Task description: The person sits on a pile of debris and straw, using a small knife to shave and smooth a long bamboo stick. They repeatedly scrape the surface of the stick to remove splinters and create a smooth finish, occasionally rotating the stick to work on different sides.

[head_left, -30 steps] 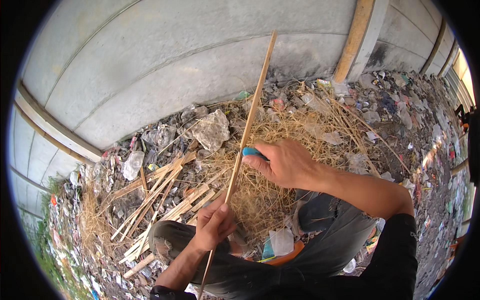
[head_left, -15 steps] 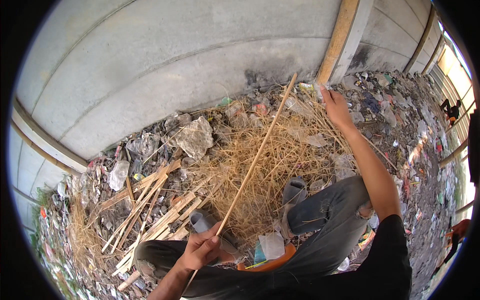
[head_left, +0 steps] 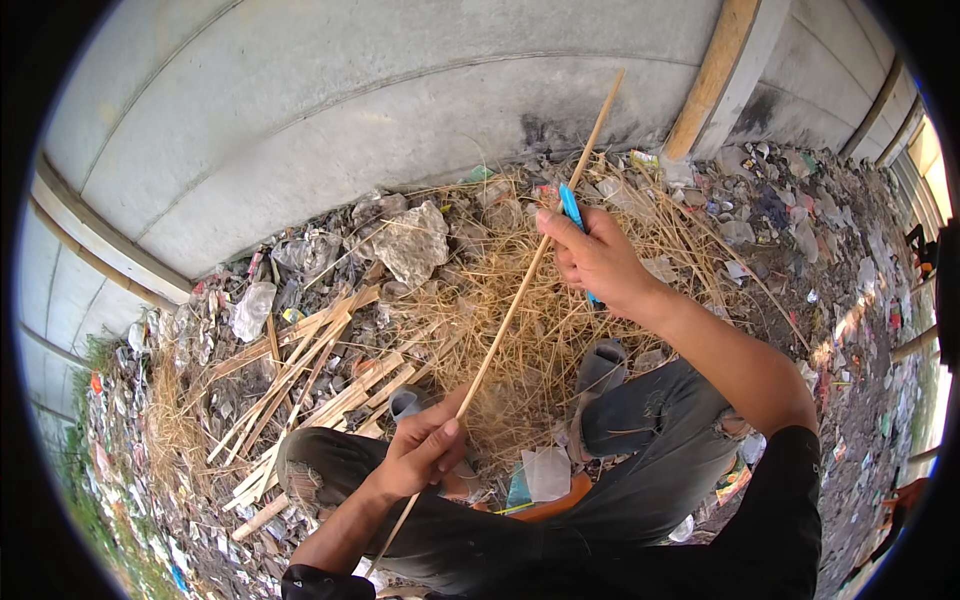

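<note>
Head view, two hands, one thin stick, one blue tool

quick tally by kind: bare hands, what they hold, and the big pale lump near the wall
bare hands: 2 (left hand, right hand)
long thin tan wooden stick, in the left hand: 1
narrow bright-blue handheld tool, in the right hand: 1
large rough pale-grey lump: 1
total: 5

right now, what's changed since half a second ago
The right hand has moved down-left to the stick, and the blue tool it holds now shows. Nothing was visibly let go. The left hand still grips the stick; the wood strips lie as before.
</note>
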{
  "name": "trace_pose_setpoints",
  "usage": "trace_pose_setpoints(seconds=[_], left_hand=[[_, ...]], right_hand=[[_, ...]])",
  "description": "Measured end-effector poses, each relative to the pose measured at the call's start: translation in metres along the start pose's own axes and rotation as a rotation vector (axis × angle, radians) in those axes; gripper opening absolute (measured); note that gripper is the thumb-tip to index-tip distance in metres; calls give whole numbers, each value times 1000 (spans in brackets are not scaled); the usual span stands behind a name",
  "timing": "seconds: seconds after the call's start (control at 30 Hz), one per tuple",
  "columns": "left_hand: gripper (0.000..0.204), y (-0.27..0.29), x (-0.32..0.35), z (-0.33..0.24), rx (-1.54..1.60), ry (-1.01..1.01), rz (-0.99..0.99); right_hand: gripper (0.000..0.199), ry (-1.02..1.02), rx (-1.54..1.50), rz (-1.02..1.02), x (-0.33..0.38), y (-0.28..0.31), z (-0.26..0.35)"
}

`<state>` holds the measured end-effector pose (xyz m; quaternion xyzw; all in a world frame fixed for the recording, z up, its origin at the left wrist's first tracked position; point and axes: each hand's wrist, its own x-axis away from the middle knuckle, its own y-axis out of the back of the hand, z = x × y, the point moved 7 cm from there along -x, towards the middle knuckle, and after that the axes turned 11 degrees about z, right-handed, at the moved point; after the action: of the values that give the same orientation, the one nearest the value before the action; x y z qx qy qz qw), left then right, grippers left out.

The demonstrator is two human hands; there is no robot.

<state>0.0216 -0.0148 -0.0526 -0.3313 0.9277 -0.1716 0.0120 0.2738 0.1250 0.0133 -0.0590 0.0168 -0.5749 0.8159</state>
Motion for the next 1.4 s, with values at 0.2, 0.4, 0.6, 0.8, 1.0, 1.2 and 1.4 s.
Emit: trace_pose_setpoints(seconds=[0.2,0.4,0.6,0.8,1.0,1.2,1.4], left_hand=[[53,-4,17,12,46,50,96],[48,13,27,18,98,50,-41],[48,11,24,17,98,27,-42],[49,11,24,23,80,67,-37],[49,16,19,24,100,44,-115],[48,15,23,15,103,14,-103],[49,17,29,15,130,-9,-108]], right_hand=[[30,81,52,-393,8,103,27],[40,20,614,-242,23,87,20],[51,88,1005,-128,20,45,27],[62,-164,1056,-248,13,63,24],[64,51,1150,69,25,-26,-7],[64,-10,982,-127,8,10,18],[69,26,952,-29,5,-18,0]])
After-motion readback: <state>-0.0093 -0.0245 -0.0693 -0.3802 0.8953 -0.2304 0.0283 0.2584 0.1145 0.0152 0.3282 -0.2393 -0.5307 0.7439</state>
